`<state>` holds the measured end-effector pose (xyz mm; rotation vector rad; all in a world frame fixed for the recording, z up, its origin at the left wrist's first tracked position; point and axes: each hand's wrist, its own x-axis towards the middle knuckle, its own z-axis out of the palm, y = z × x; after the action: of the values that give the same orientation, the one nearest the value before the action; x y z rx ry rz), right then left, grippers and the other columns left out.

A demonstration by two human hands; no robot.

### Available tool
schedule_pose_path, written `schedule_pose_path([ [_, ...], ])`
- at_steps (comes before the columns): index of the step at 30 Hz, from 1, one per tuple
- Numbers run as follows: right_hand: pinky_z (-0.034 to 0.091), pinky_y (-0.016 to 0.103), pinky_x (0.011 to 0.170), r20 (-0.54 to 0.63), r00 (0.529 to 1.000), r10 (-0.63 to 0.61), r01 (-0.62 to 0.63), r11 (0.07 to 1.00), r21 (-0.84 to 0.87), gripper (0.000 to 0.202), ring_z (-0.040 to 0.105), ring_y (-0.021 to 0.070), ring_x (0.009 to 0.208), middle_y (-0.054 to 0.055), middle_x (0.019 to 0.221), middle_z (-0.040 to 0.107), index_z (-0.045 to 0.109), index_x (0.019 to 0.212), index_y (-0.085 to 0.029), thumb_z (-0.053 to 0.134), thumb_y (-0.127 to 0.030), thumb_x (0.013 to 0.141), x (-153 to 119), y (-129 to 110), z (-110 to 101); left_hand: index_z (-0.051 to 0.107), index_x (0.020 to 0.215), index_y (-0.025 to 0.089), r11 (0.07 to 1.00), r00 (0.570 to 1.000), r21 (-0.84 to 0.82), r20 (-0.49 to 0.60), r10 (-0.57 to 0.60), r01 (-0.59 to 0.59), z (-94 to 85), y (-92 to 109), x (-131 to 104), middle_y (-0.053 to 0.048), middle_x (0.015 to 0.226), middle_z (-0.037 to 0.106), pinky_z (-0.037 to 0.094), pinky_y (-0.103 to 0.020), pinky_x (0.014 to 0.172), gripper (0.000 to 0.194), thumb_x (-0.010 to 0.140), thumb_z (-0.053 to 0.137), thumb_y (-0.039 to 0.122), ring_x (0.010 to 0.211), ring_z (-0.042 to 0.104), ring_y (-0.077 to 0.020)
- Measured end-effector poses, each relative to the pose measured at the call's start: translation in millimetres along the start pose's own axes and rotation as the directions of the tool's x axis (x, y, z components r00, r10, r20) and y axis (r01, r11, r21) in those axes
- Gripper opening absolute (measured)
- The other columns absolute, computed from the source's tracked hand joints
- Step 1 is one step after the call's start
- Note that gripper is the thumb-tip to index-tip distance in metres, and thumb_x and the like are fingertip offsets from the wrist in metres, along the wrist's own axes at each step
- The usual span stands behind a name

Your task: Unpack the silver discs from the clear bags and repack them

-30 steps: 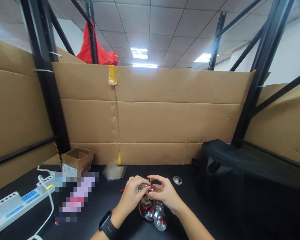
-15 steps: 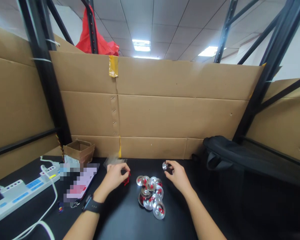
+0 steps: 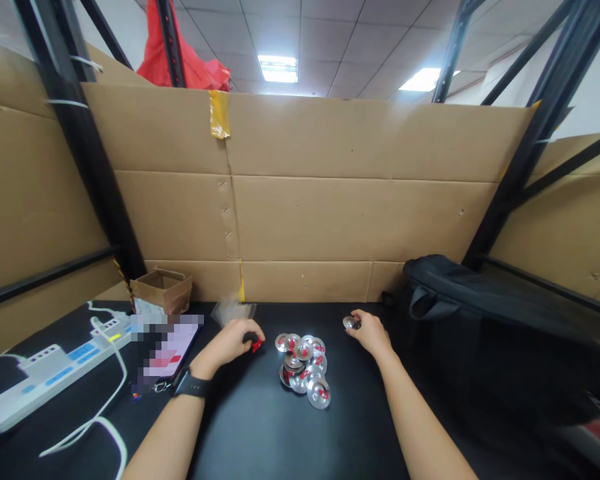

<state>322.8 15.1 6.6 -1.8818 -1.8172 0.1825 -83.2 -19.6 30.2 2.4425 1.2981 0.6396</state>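
Observation:
A jumbled pile of small shiny metal discs [image 3: 304, 363], several of them with red bits at the centre, lies on the black tabletop between my hands. To the right of the pile, my right hand [image 3: 373, 332] pinches a single metal disc [image 3: 350, 323] by its edge, low over the table. On the left, my left hand [image 3: 235, 343] is curled with thumb and fingers closed around a small red piece [image 3: 257, 345], perhaps cord; the fingers partly hide it. Just behind that hand lies a crumpled clear plastic bag [image 3: 233, 311].
A white power strip [image 3: 55, 380] with cables runs along the left, beside a phone [image 3: 173, 350] and a small open cardboard box [image 3: 164, 291]. A black bag [image 3: 485, 320] fills the right side. Cardboard walls [image 3: 310, 220] close off the back.
My right hand has moved to the right with its disc, farther from the pile. The left hand remains closed on the red piece. The whole view has shifted slightly.

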Motion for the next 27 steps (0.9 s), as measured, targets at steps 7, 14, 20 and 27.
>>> schedule_pose_path([
  [7,0.046,0.028,0.072,0.116,0.99,-0.074,0.079,0.996,-0.04,0.023,0.068,0.0239,0.095,0.004,0.101,0.073,0.075,0.096,-0.029,0.07,-0.036,0.075,1,4,-3,0.069,0.11,0.03,0.996,0.984,0.054,-0.162,0.074,-0.066,29.4,53,10,-0.002,0.113,0.069,0.04,-0.034,0.093,0.026,0.089,0.056,0.021,0.106,0.059,-0.0207],
  [14,0.046,0.028,0.072,0.148,0.987,-0.06,0.07,0.996,-0.061,0.021,0.068,0.0235,0.095,0.005,0.102,0.073,0.075,0.095,-0.028,0.068,-0.031,0.076,-1,2,-6,0.066,0.113,0.033,0.985,0.988,0.14,-0.107,0.112,-0.096,55.3,70,15,0.0,0.113,0.069,0.033,-0.036,0.09,0.029,0.094,0.053,0.017,0.108,0.053,-0.0205],
  [20,0.047,0.032,0.084,0.186,0.976,-0.111,0.134,0.984,-0.115,0.045,0.064,0.0273,0.109,0.009,0.116,0.068,0.067,0.121,-0.025,0.066,-0.036,0.078,-2,-2,-8,0.07,0.109,0.032,0.98,0.99,0.196,-0.129,0.058,-0.032,55.3,64,19,-0.002,0.1,0.069,0.031,-0.035,0.083,0.03,0.102,0.041,0.026,0.099,0.053,-0.02],
  [27,0.047,0.035,0.09,0.115,0.984,-0.135,0.146,0.984,-0.098,0.039,0.058,0.0281,0.116,0.008,0.125,0.063,0.066,0.121,-0.025,0.063,-0.035,0.083,-6,-11,-12,0.07,0.093,0.027,0.951,0.985,0.308,-0.165,0.051,0.003,68.6,61,31,-0.002,0.1,0.068,0.027,-0.04,0.085,0.014,0.096,0.057,0.029,0.105,0.049,-0.0222],
])
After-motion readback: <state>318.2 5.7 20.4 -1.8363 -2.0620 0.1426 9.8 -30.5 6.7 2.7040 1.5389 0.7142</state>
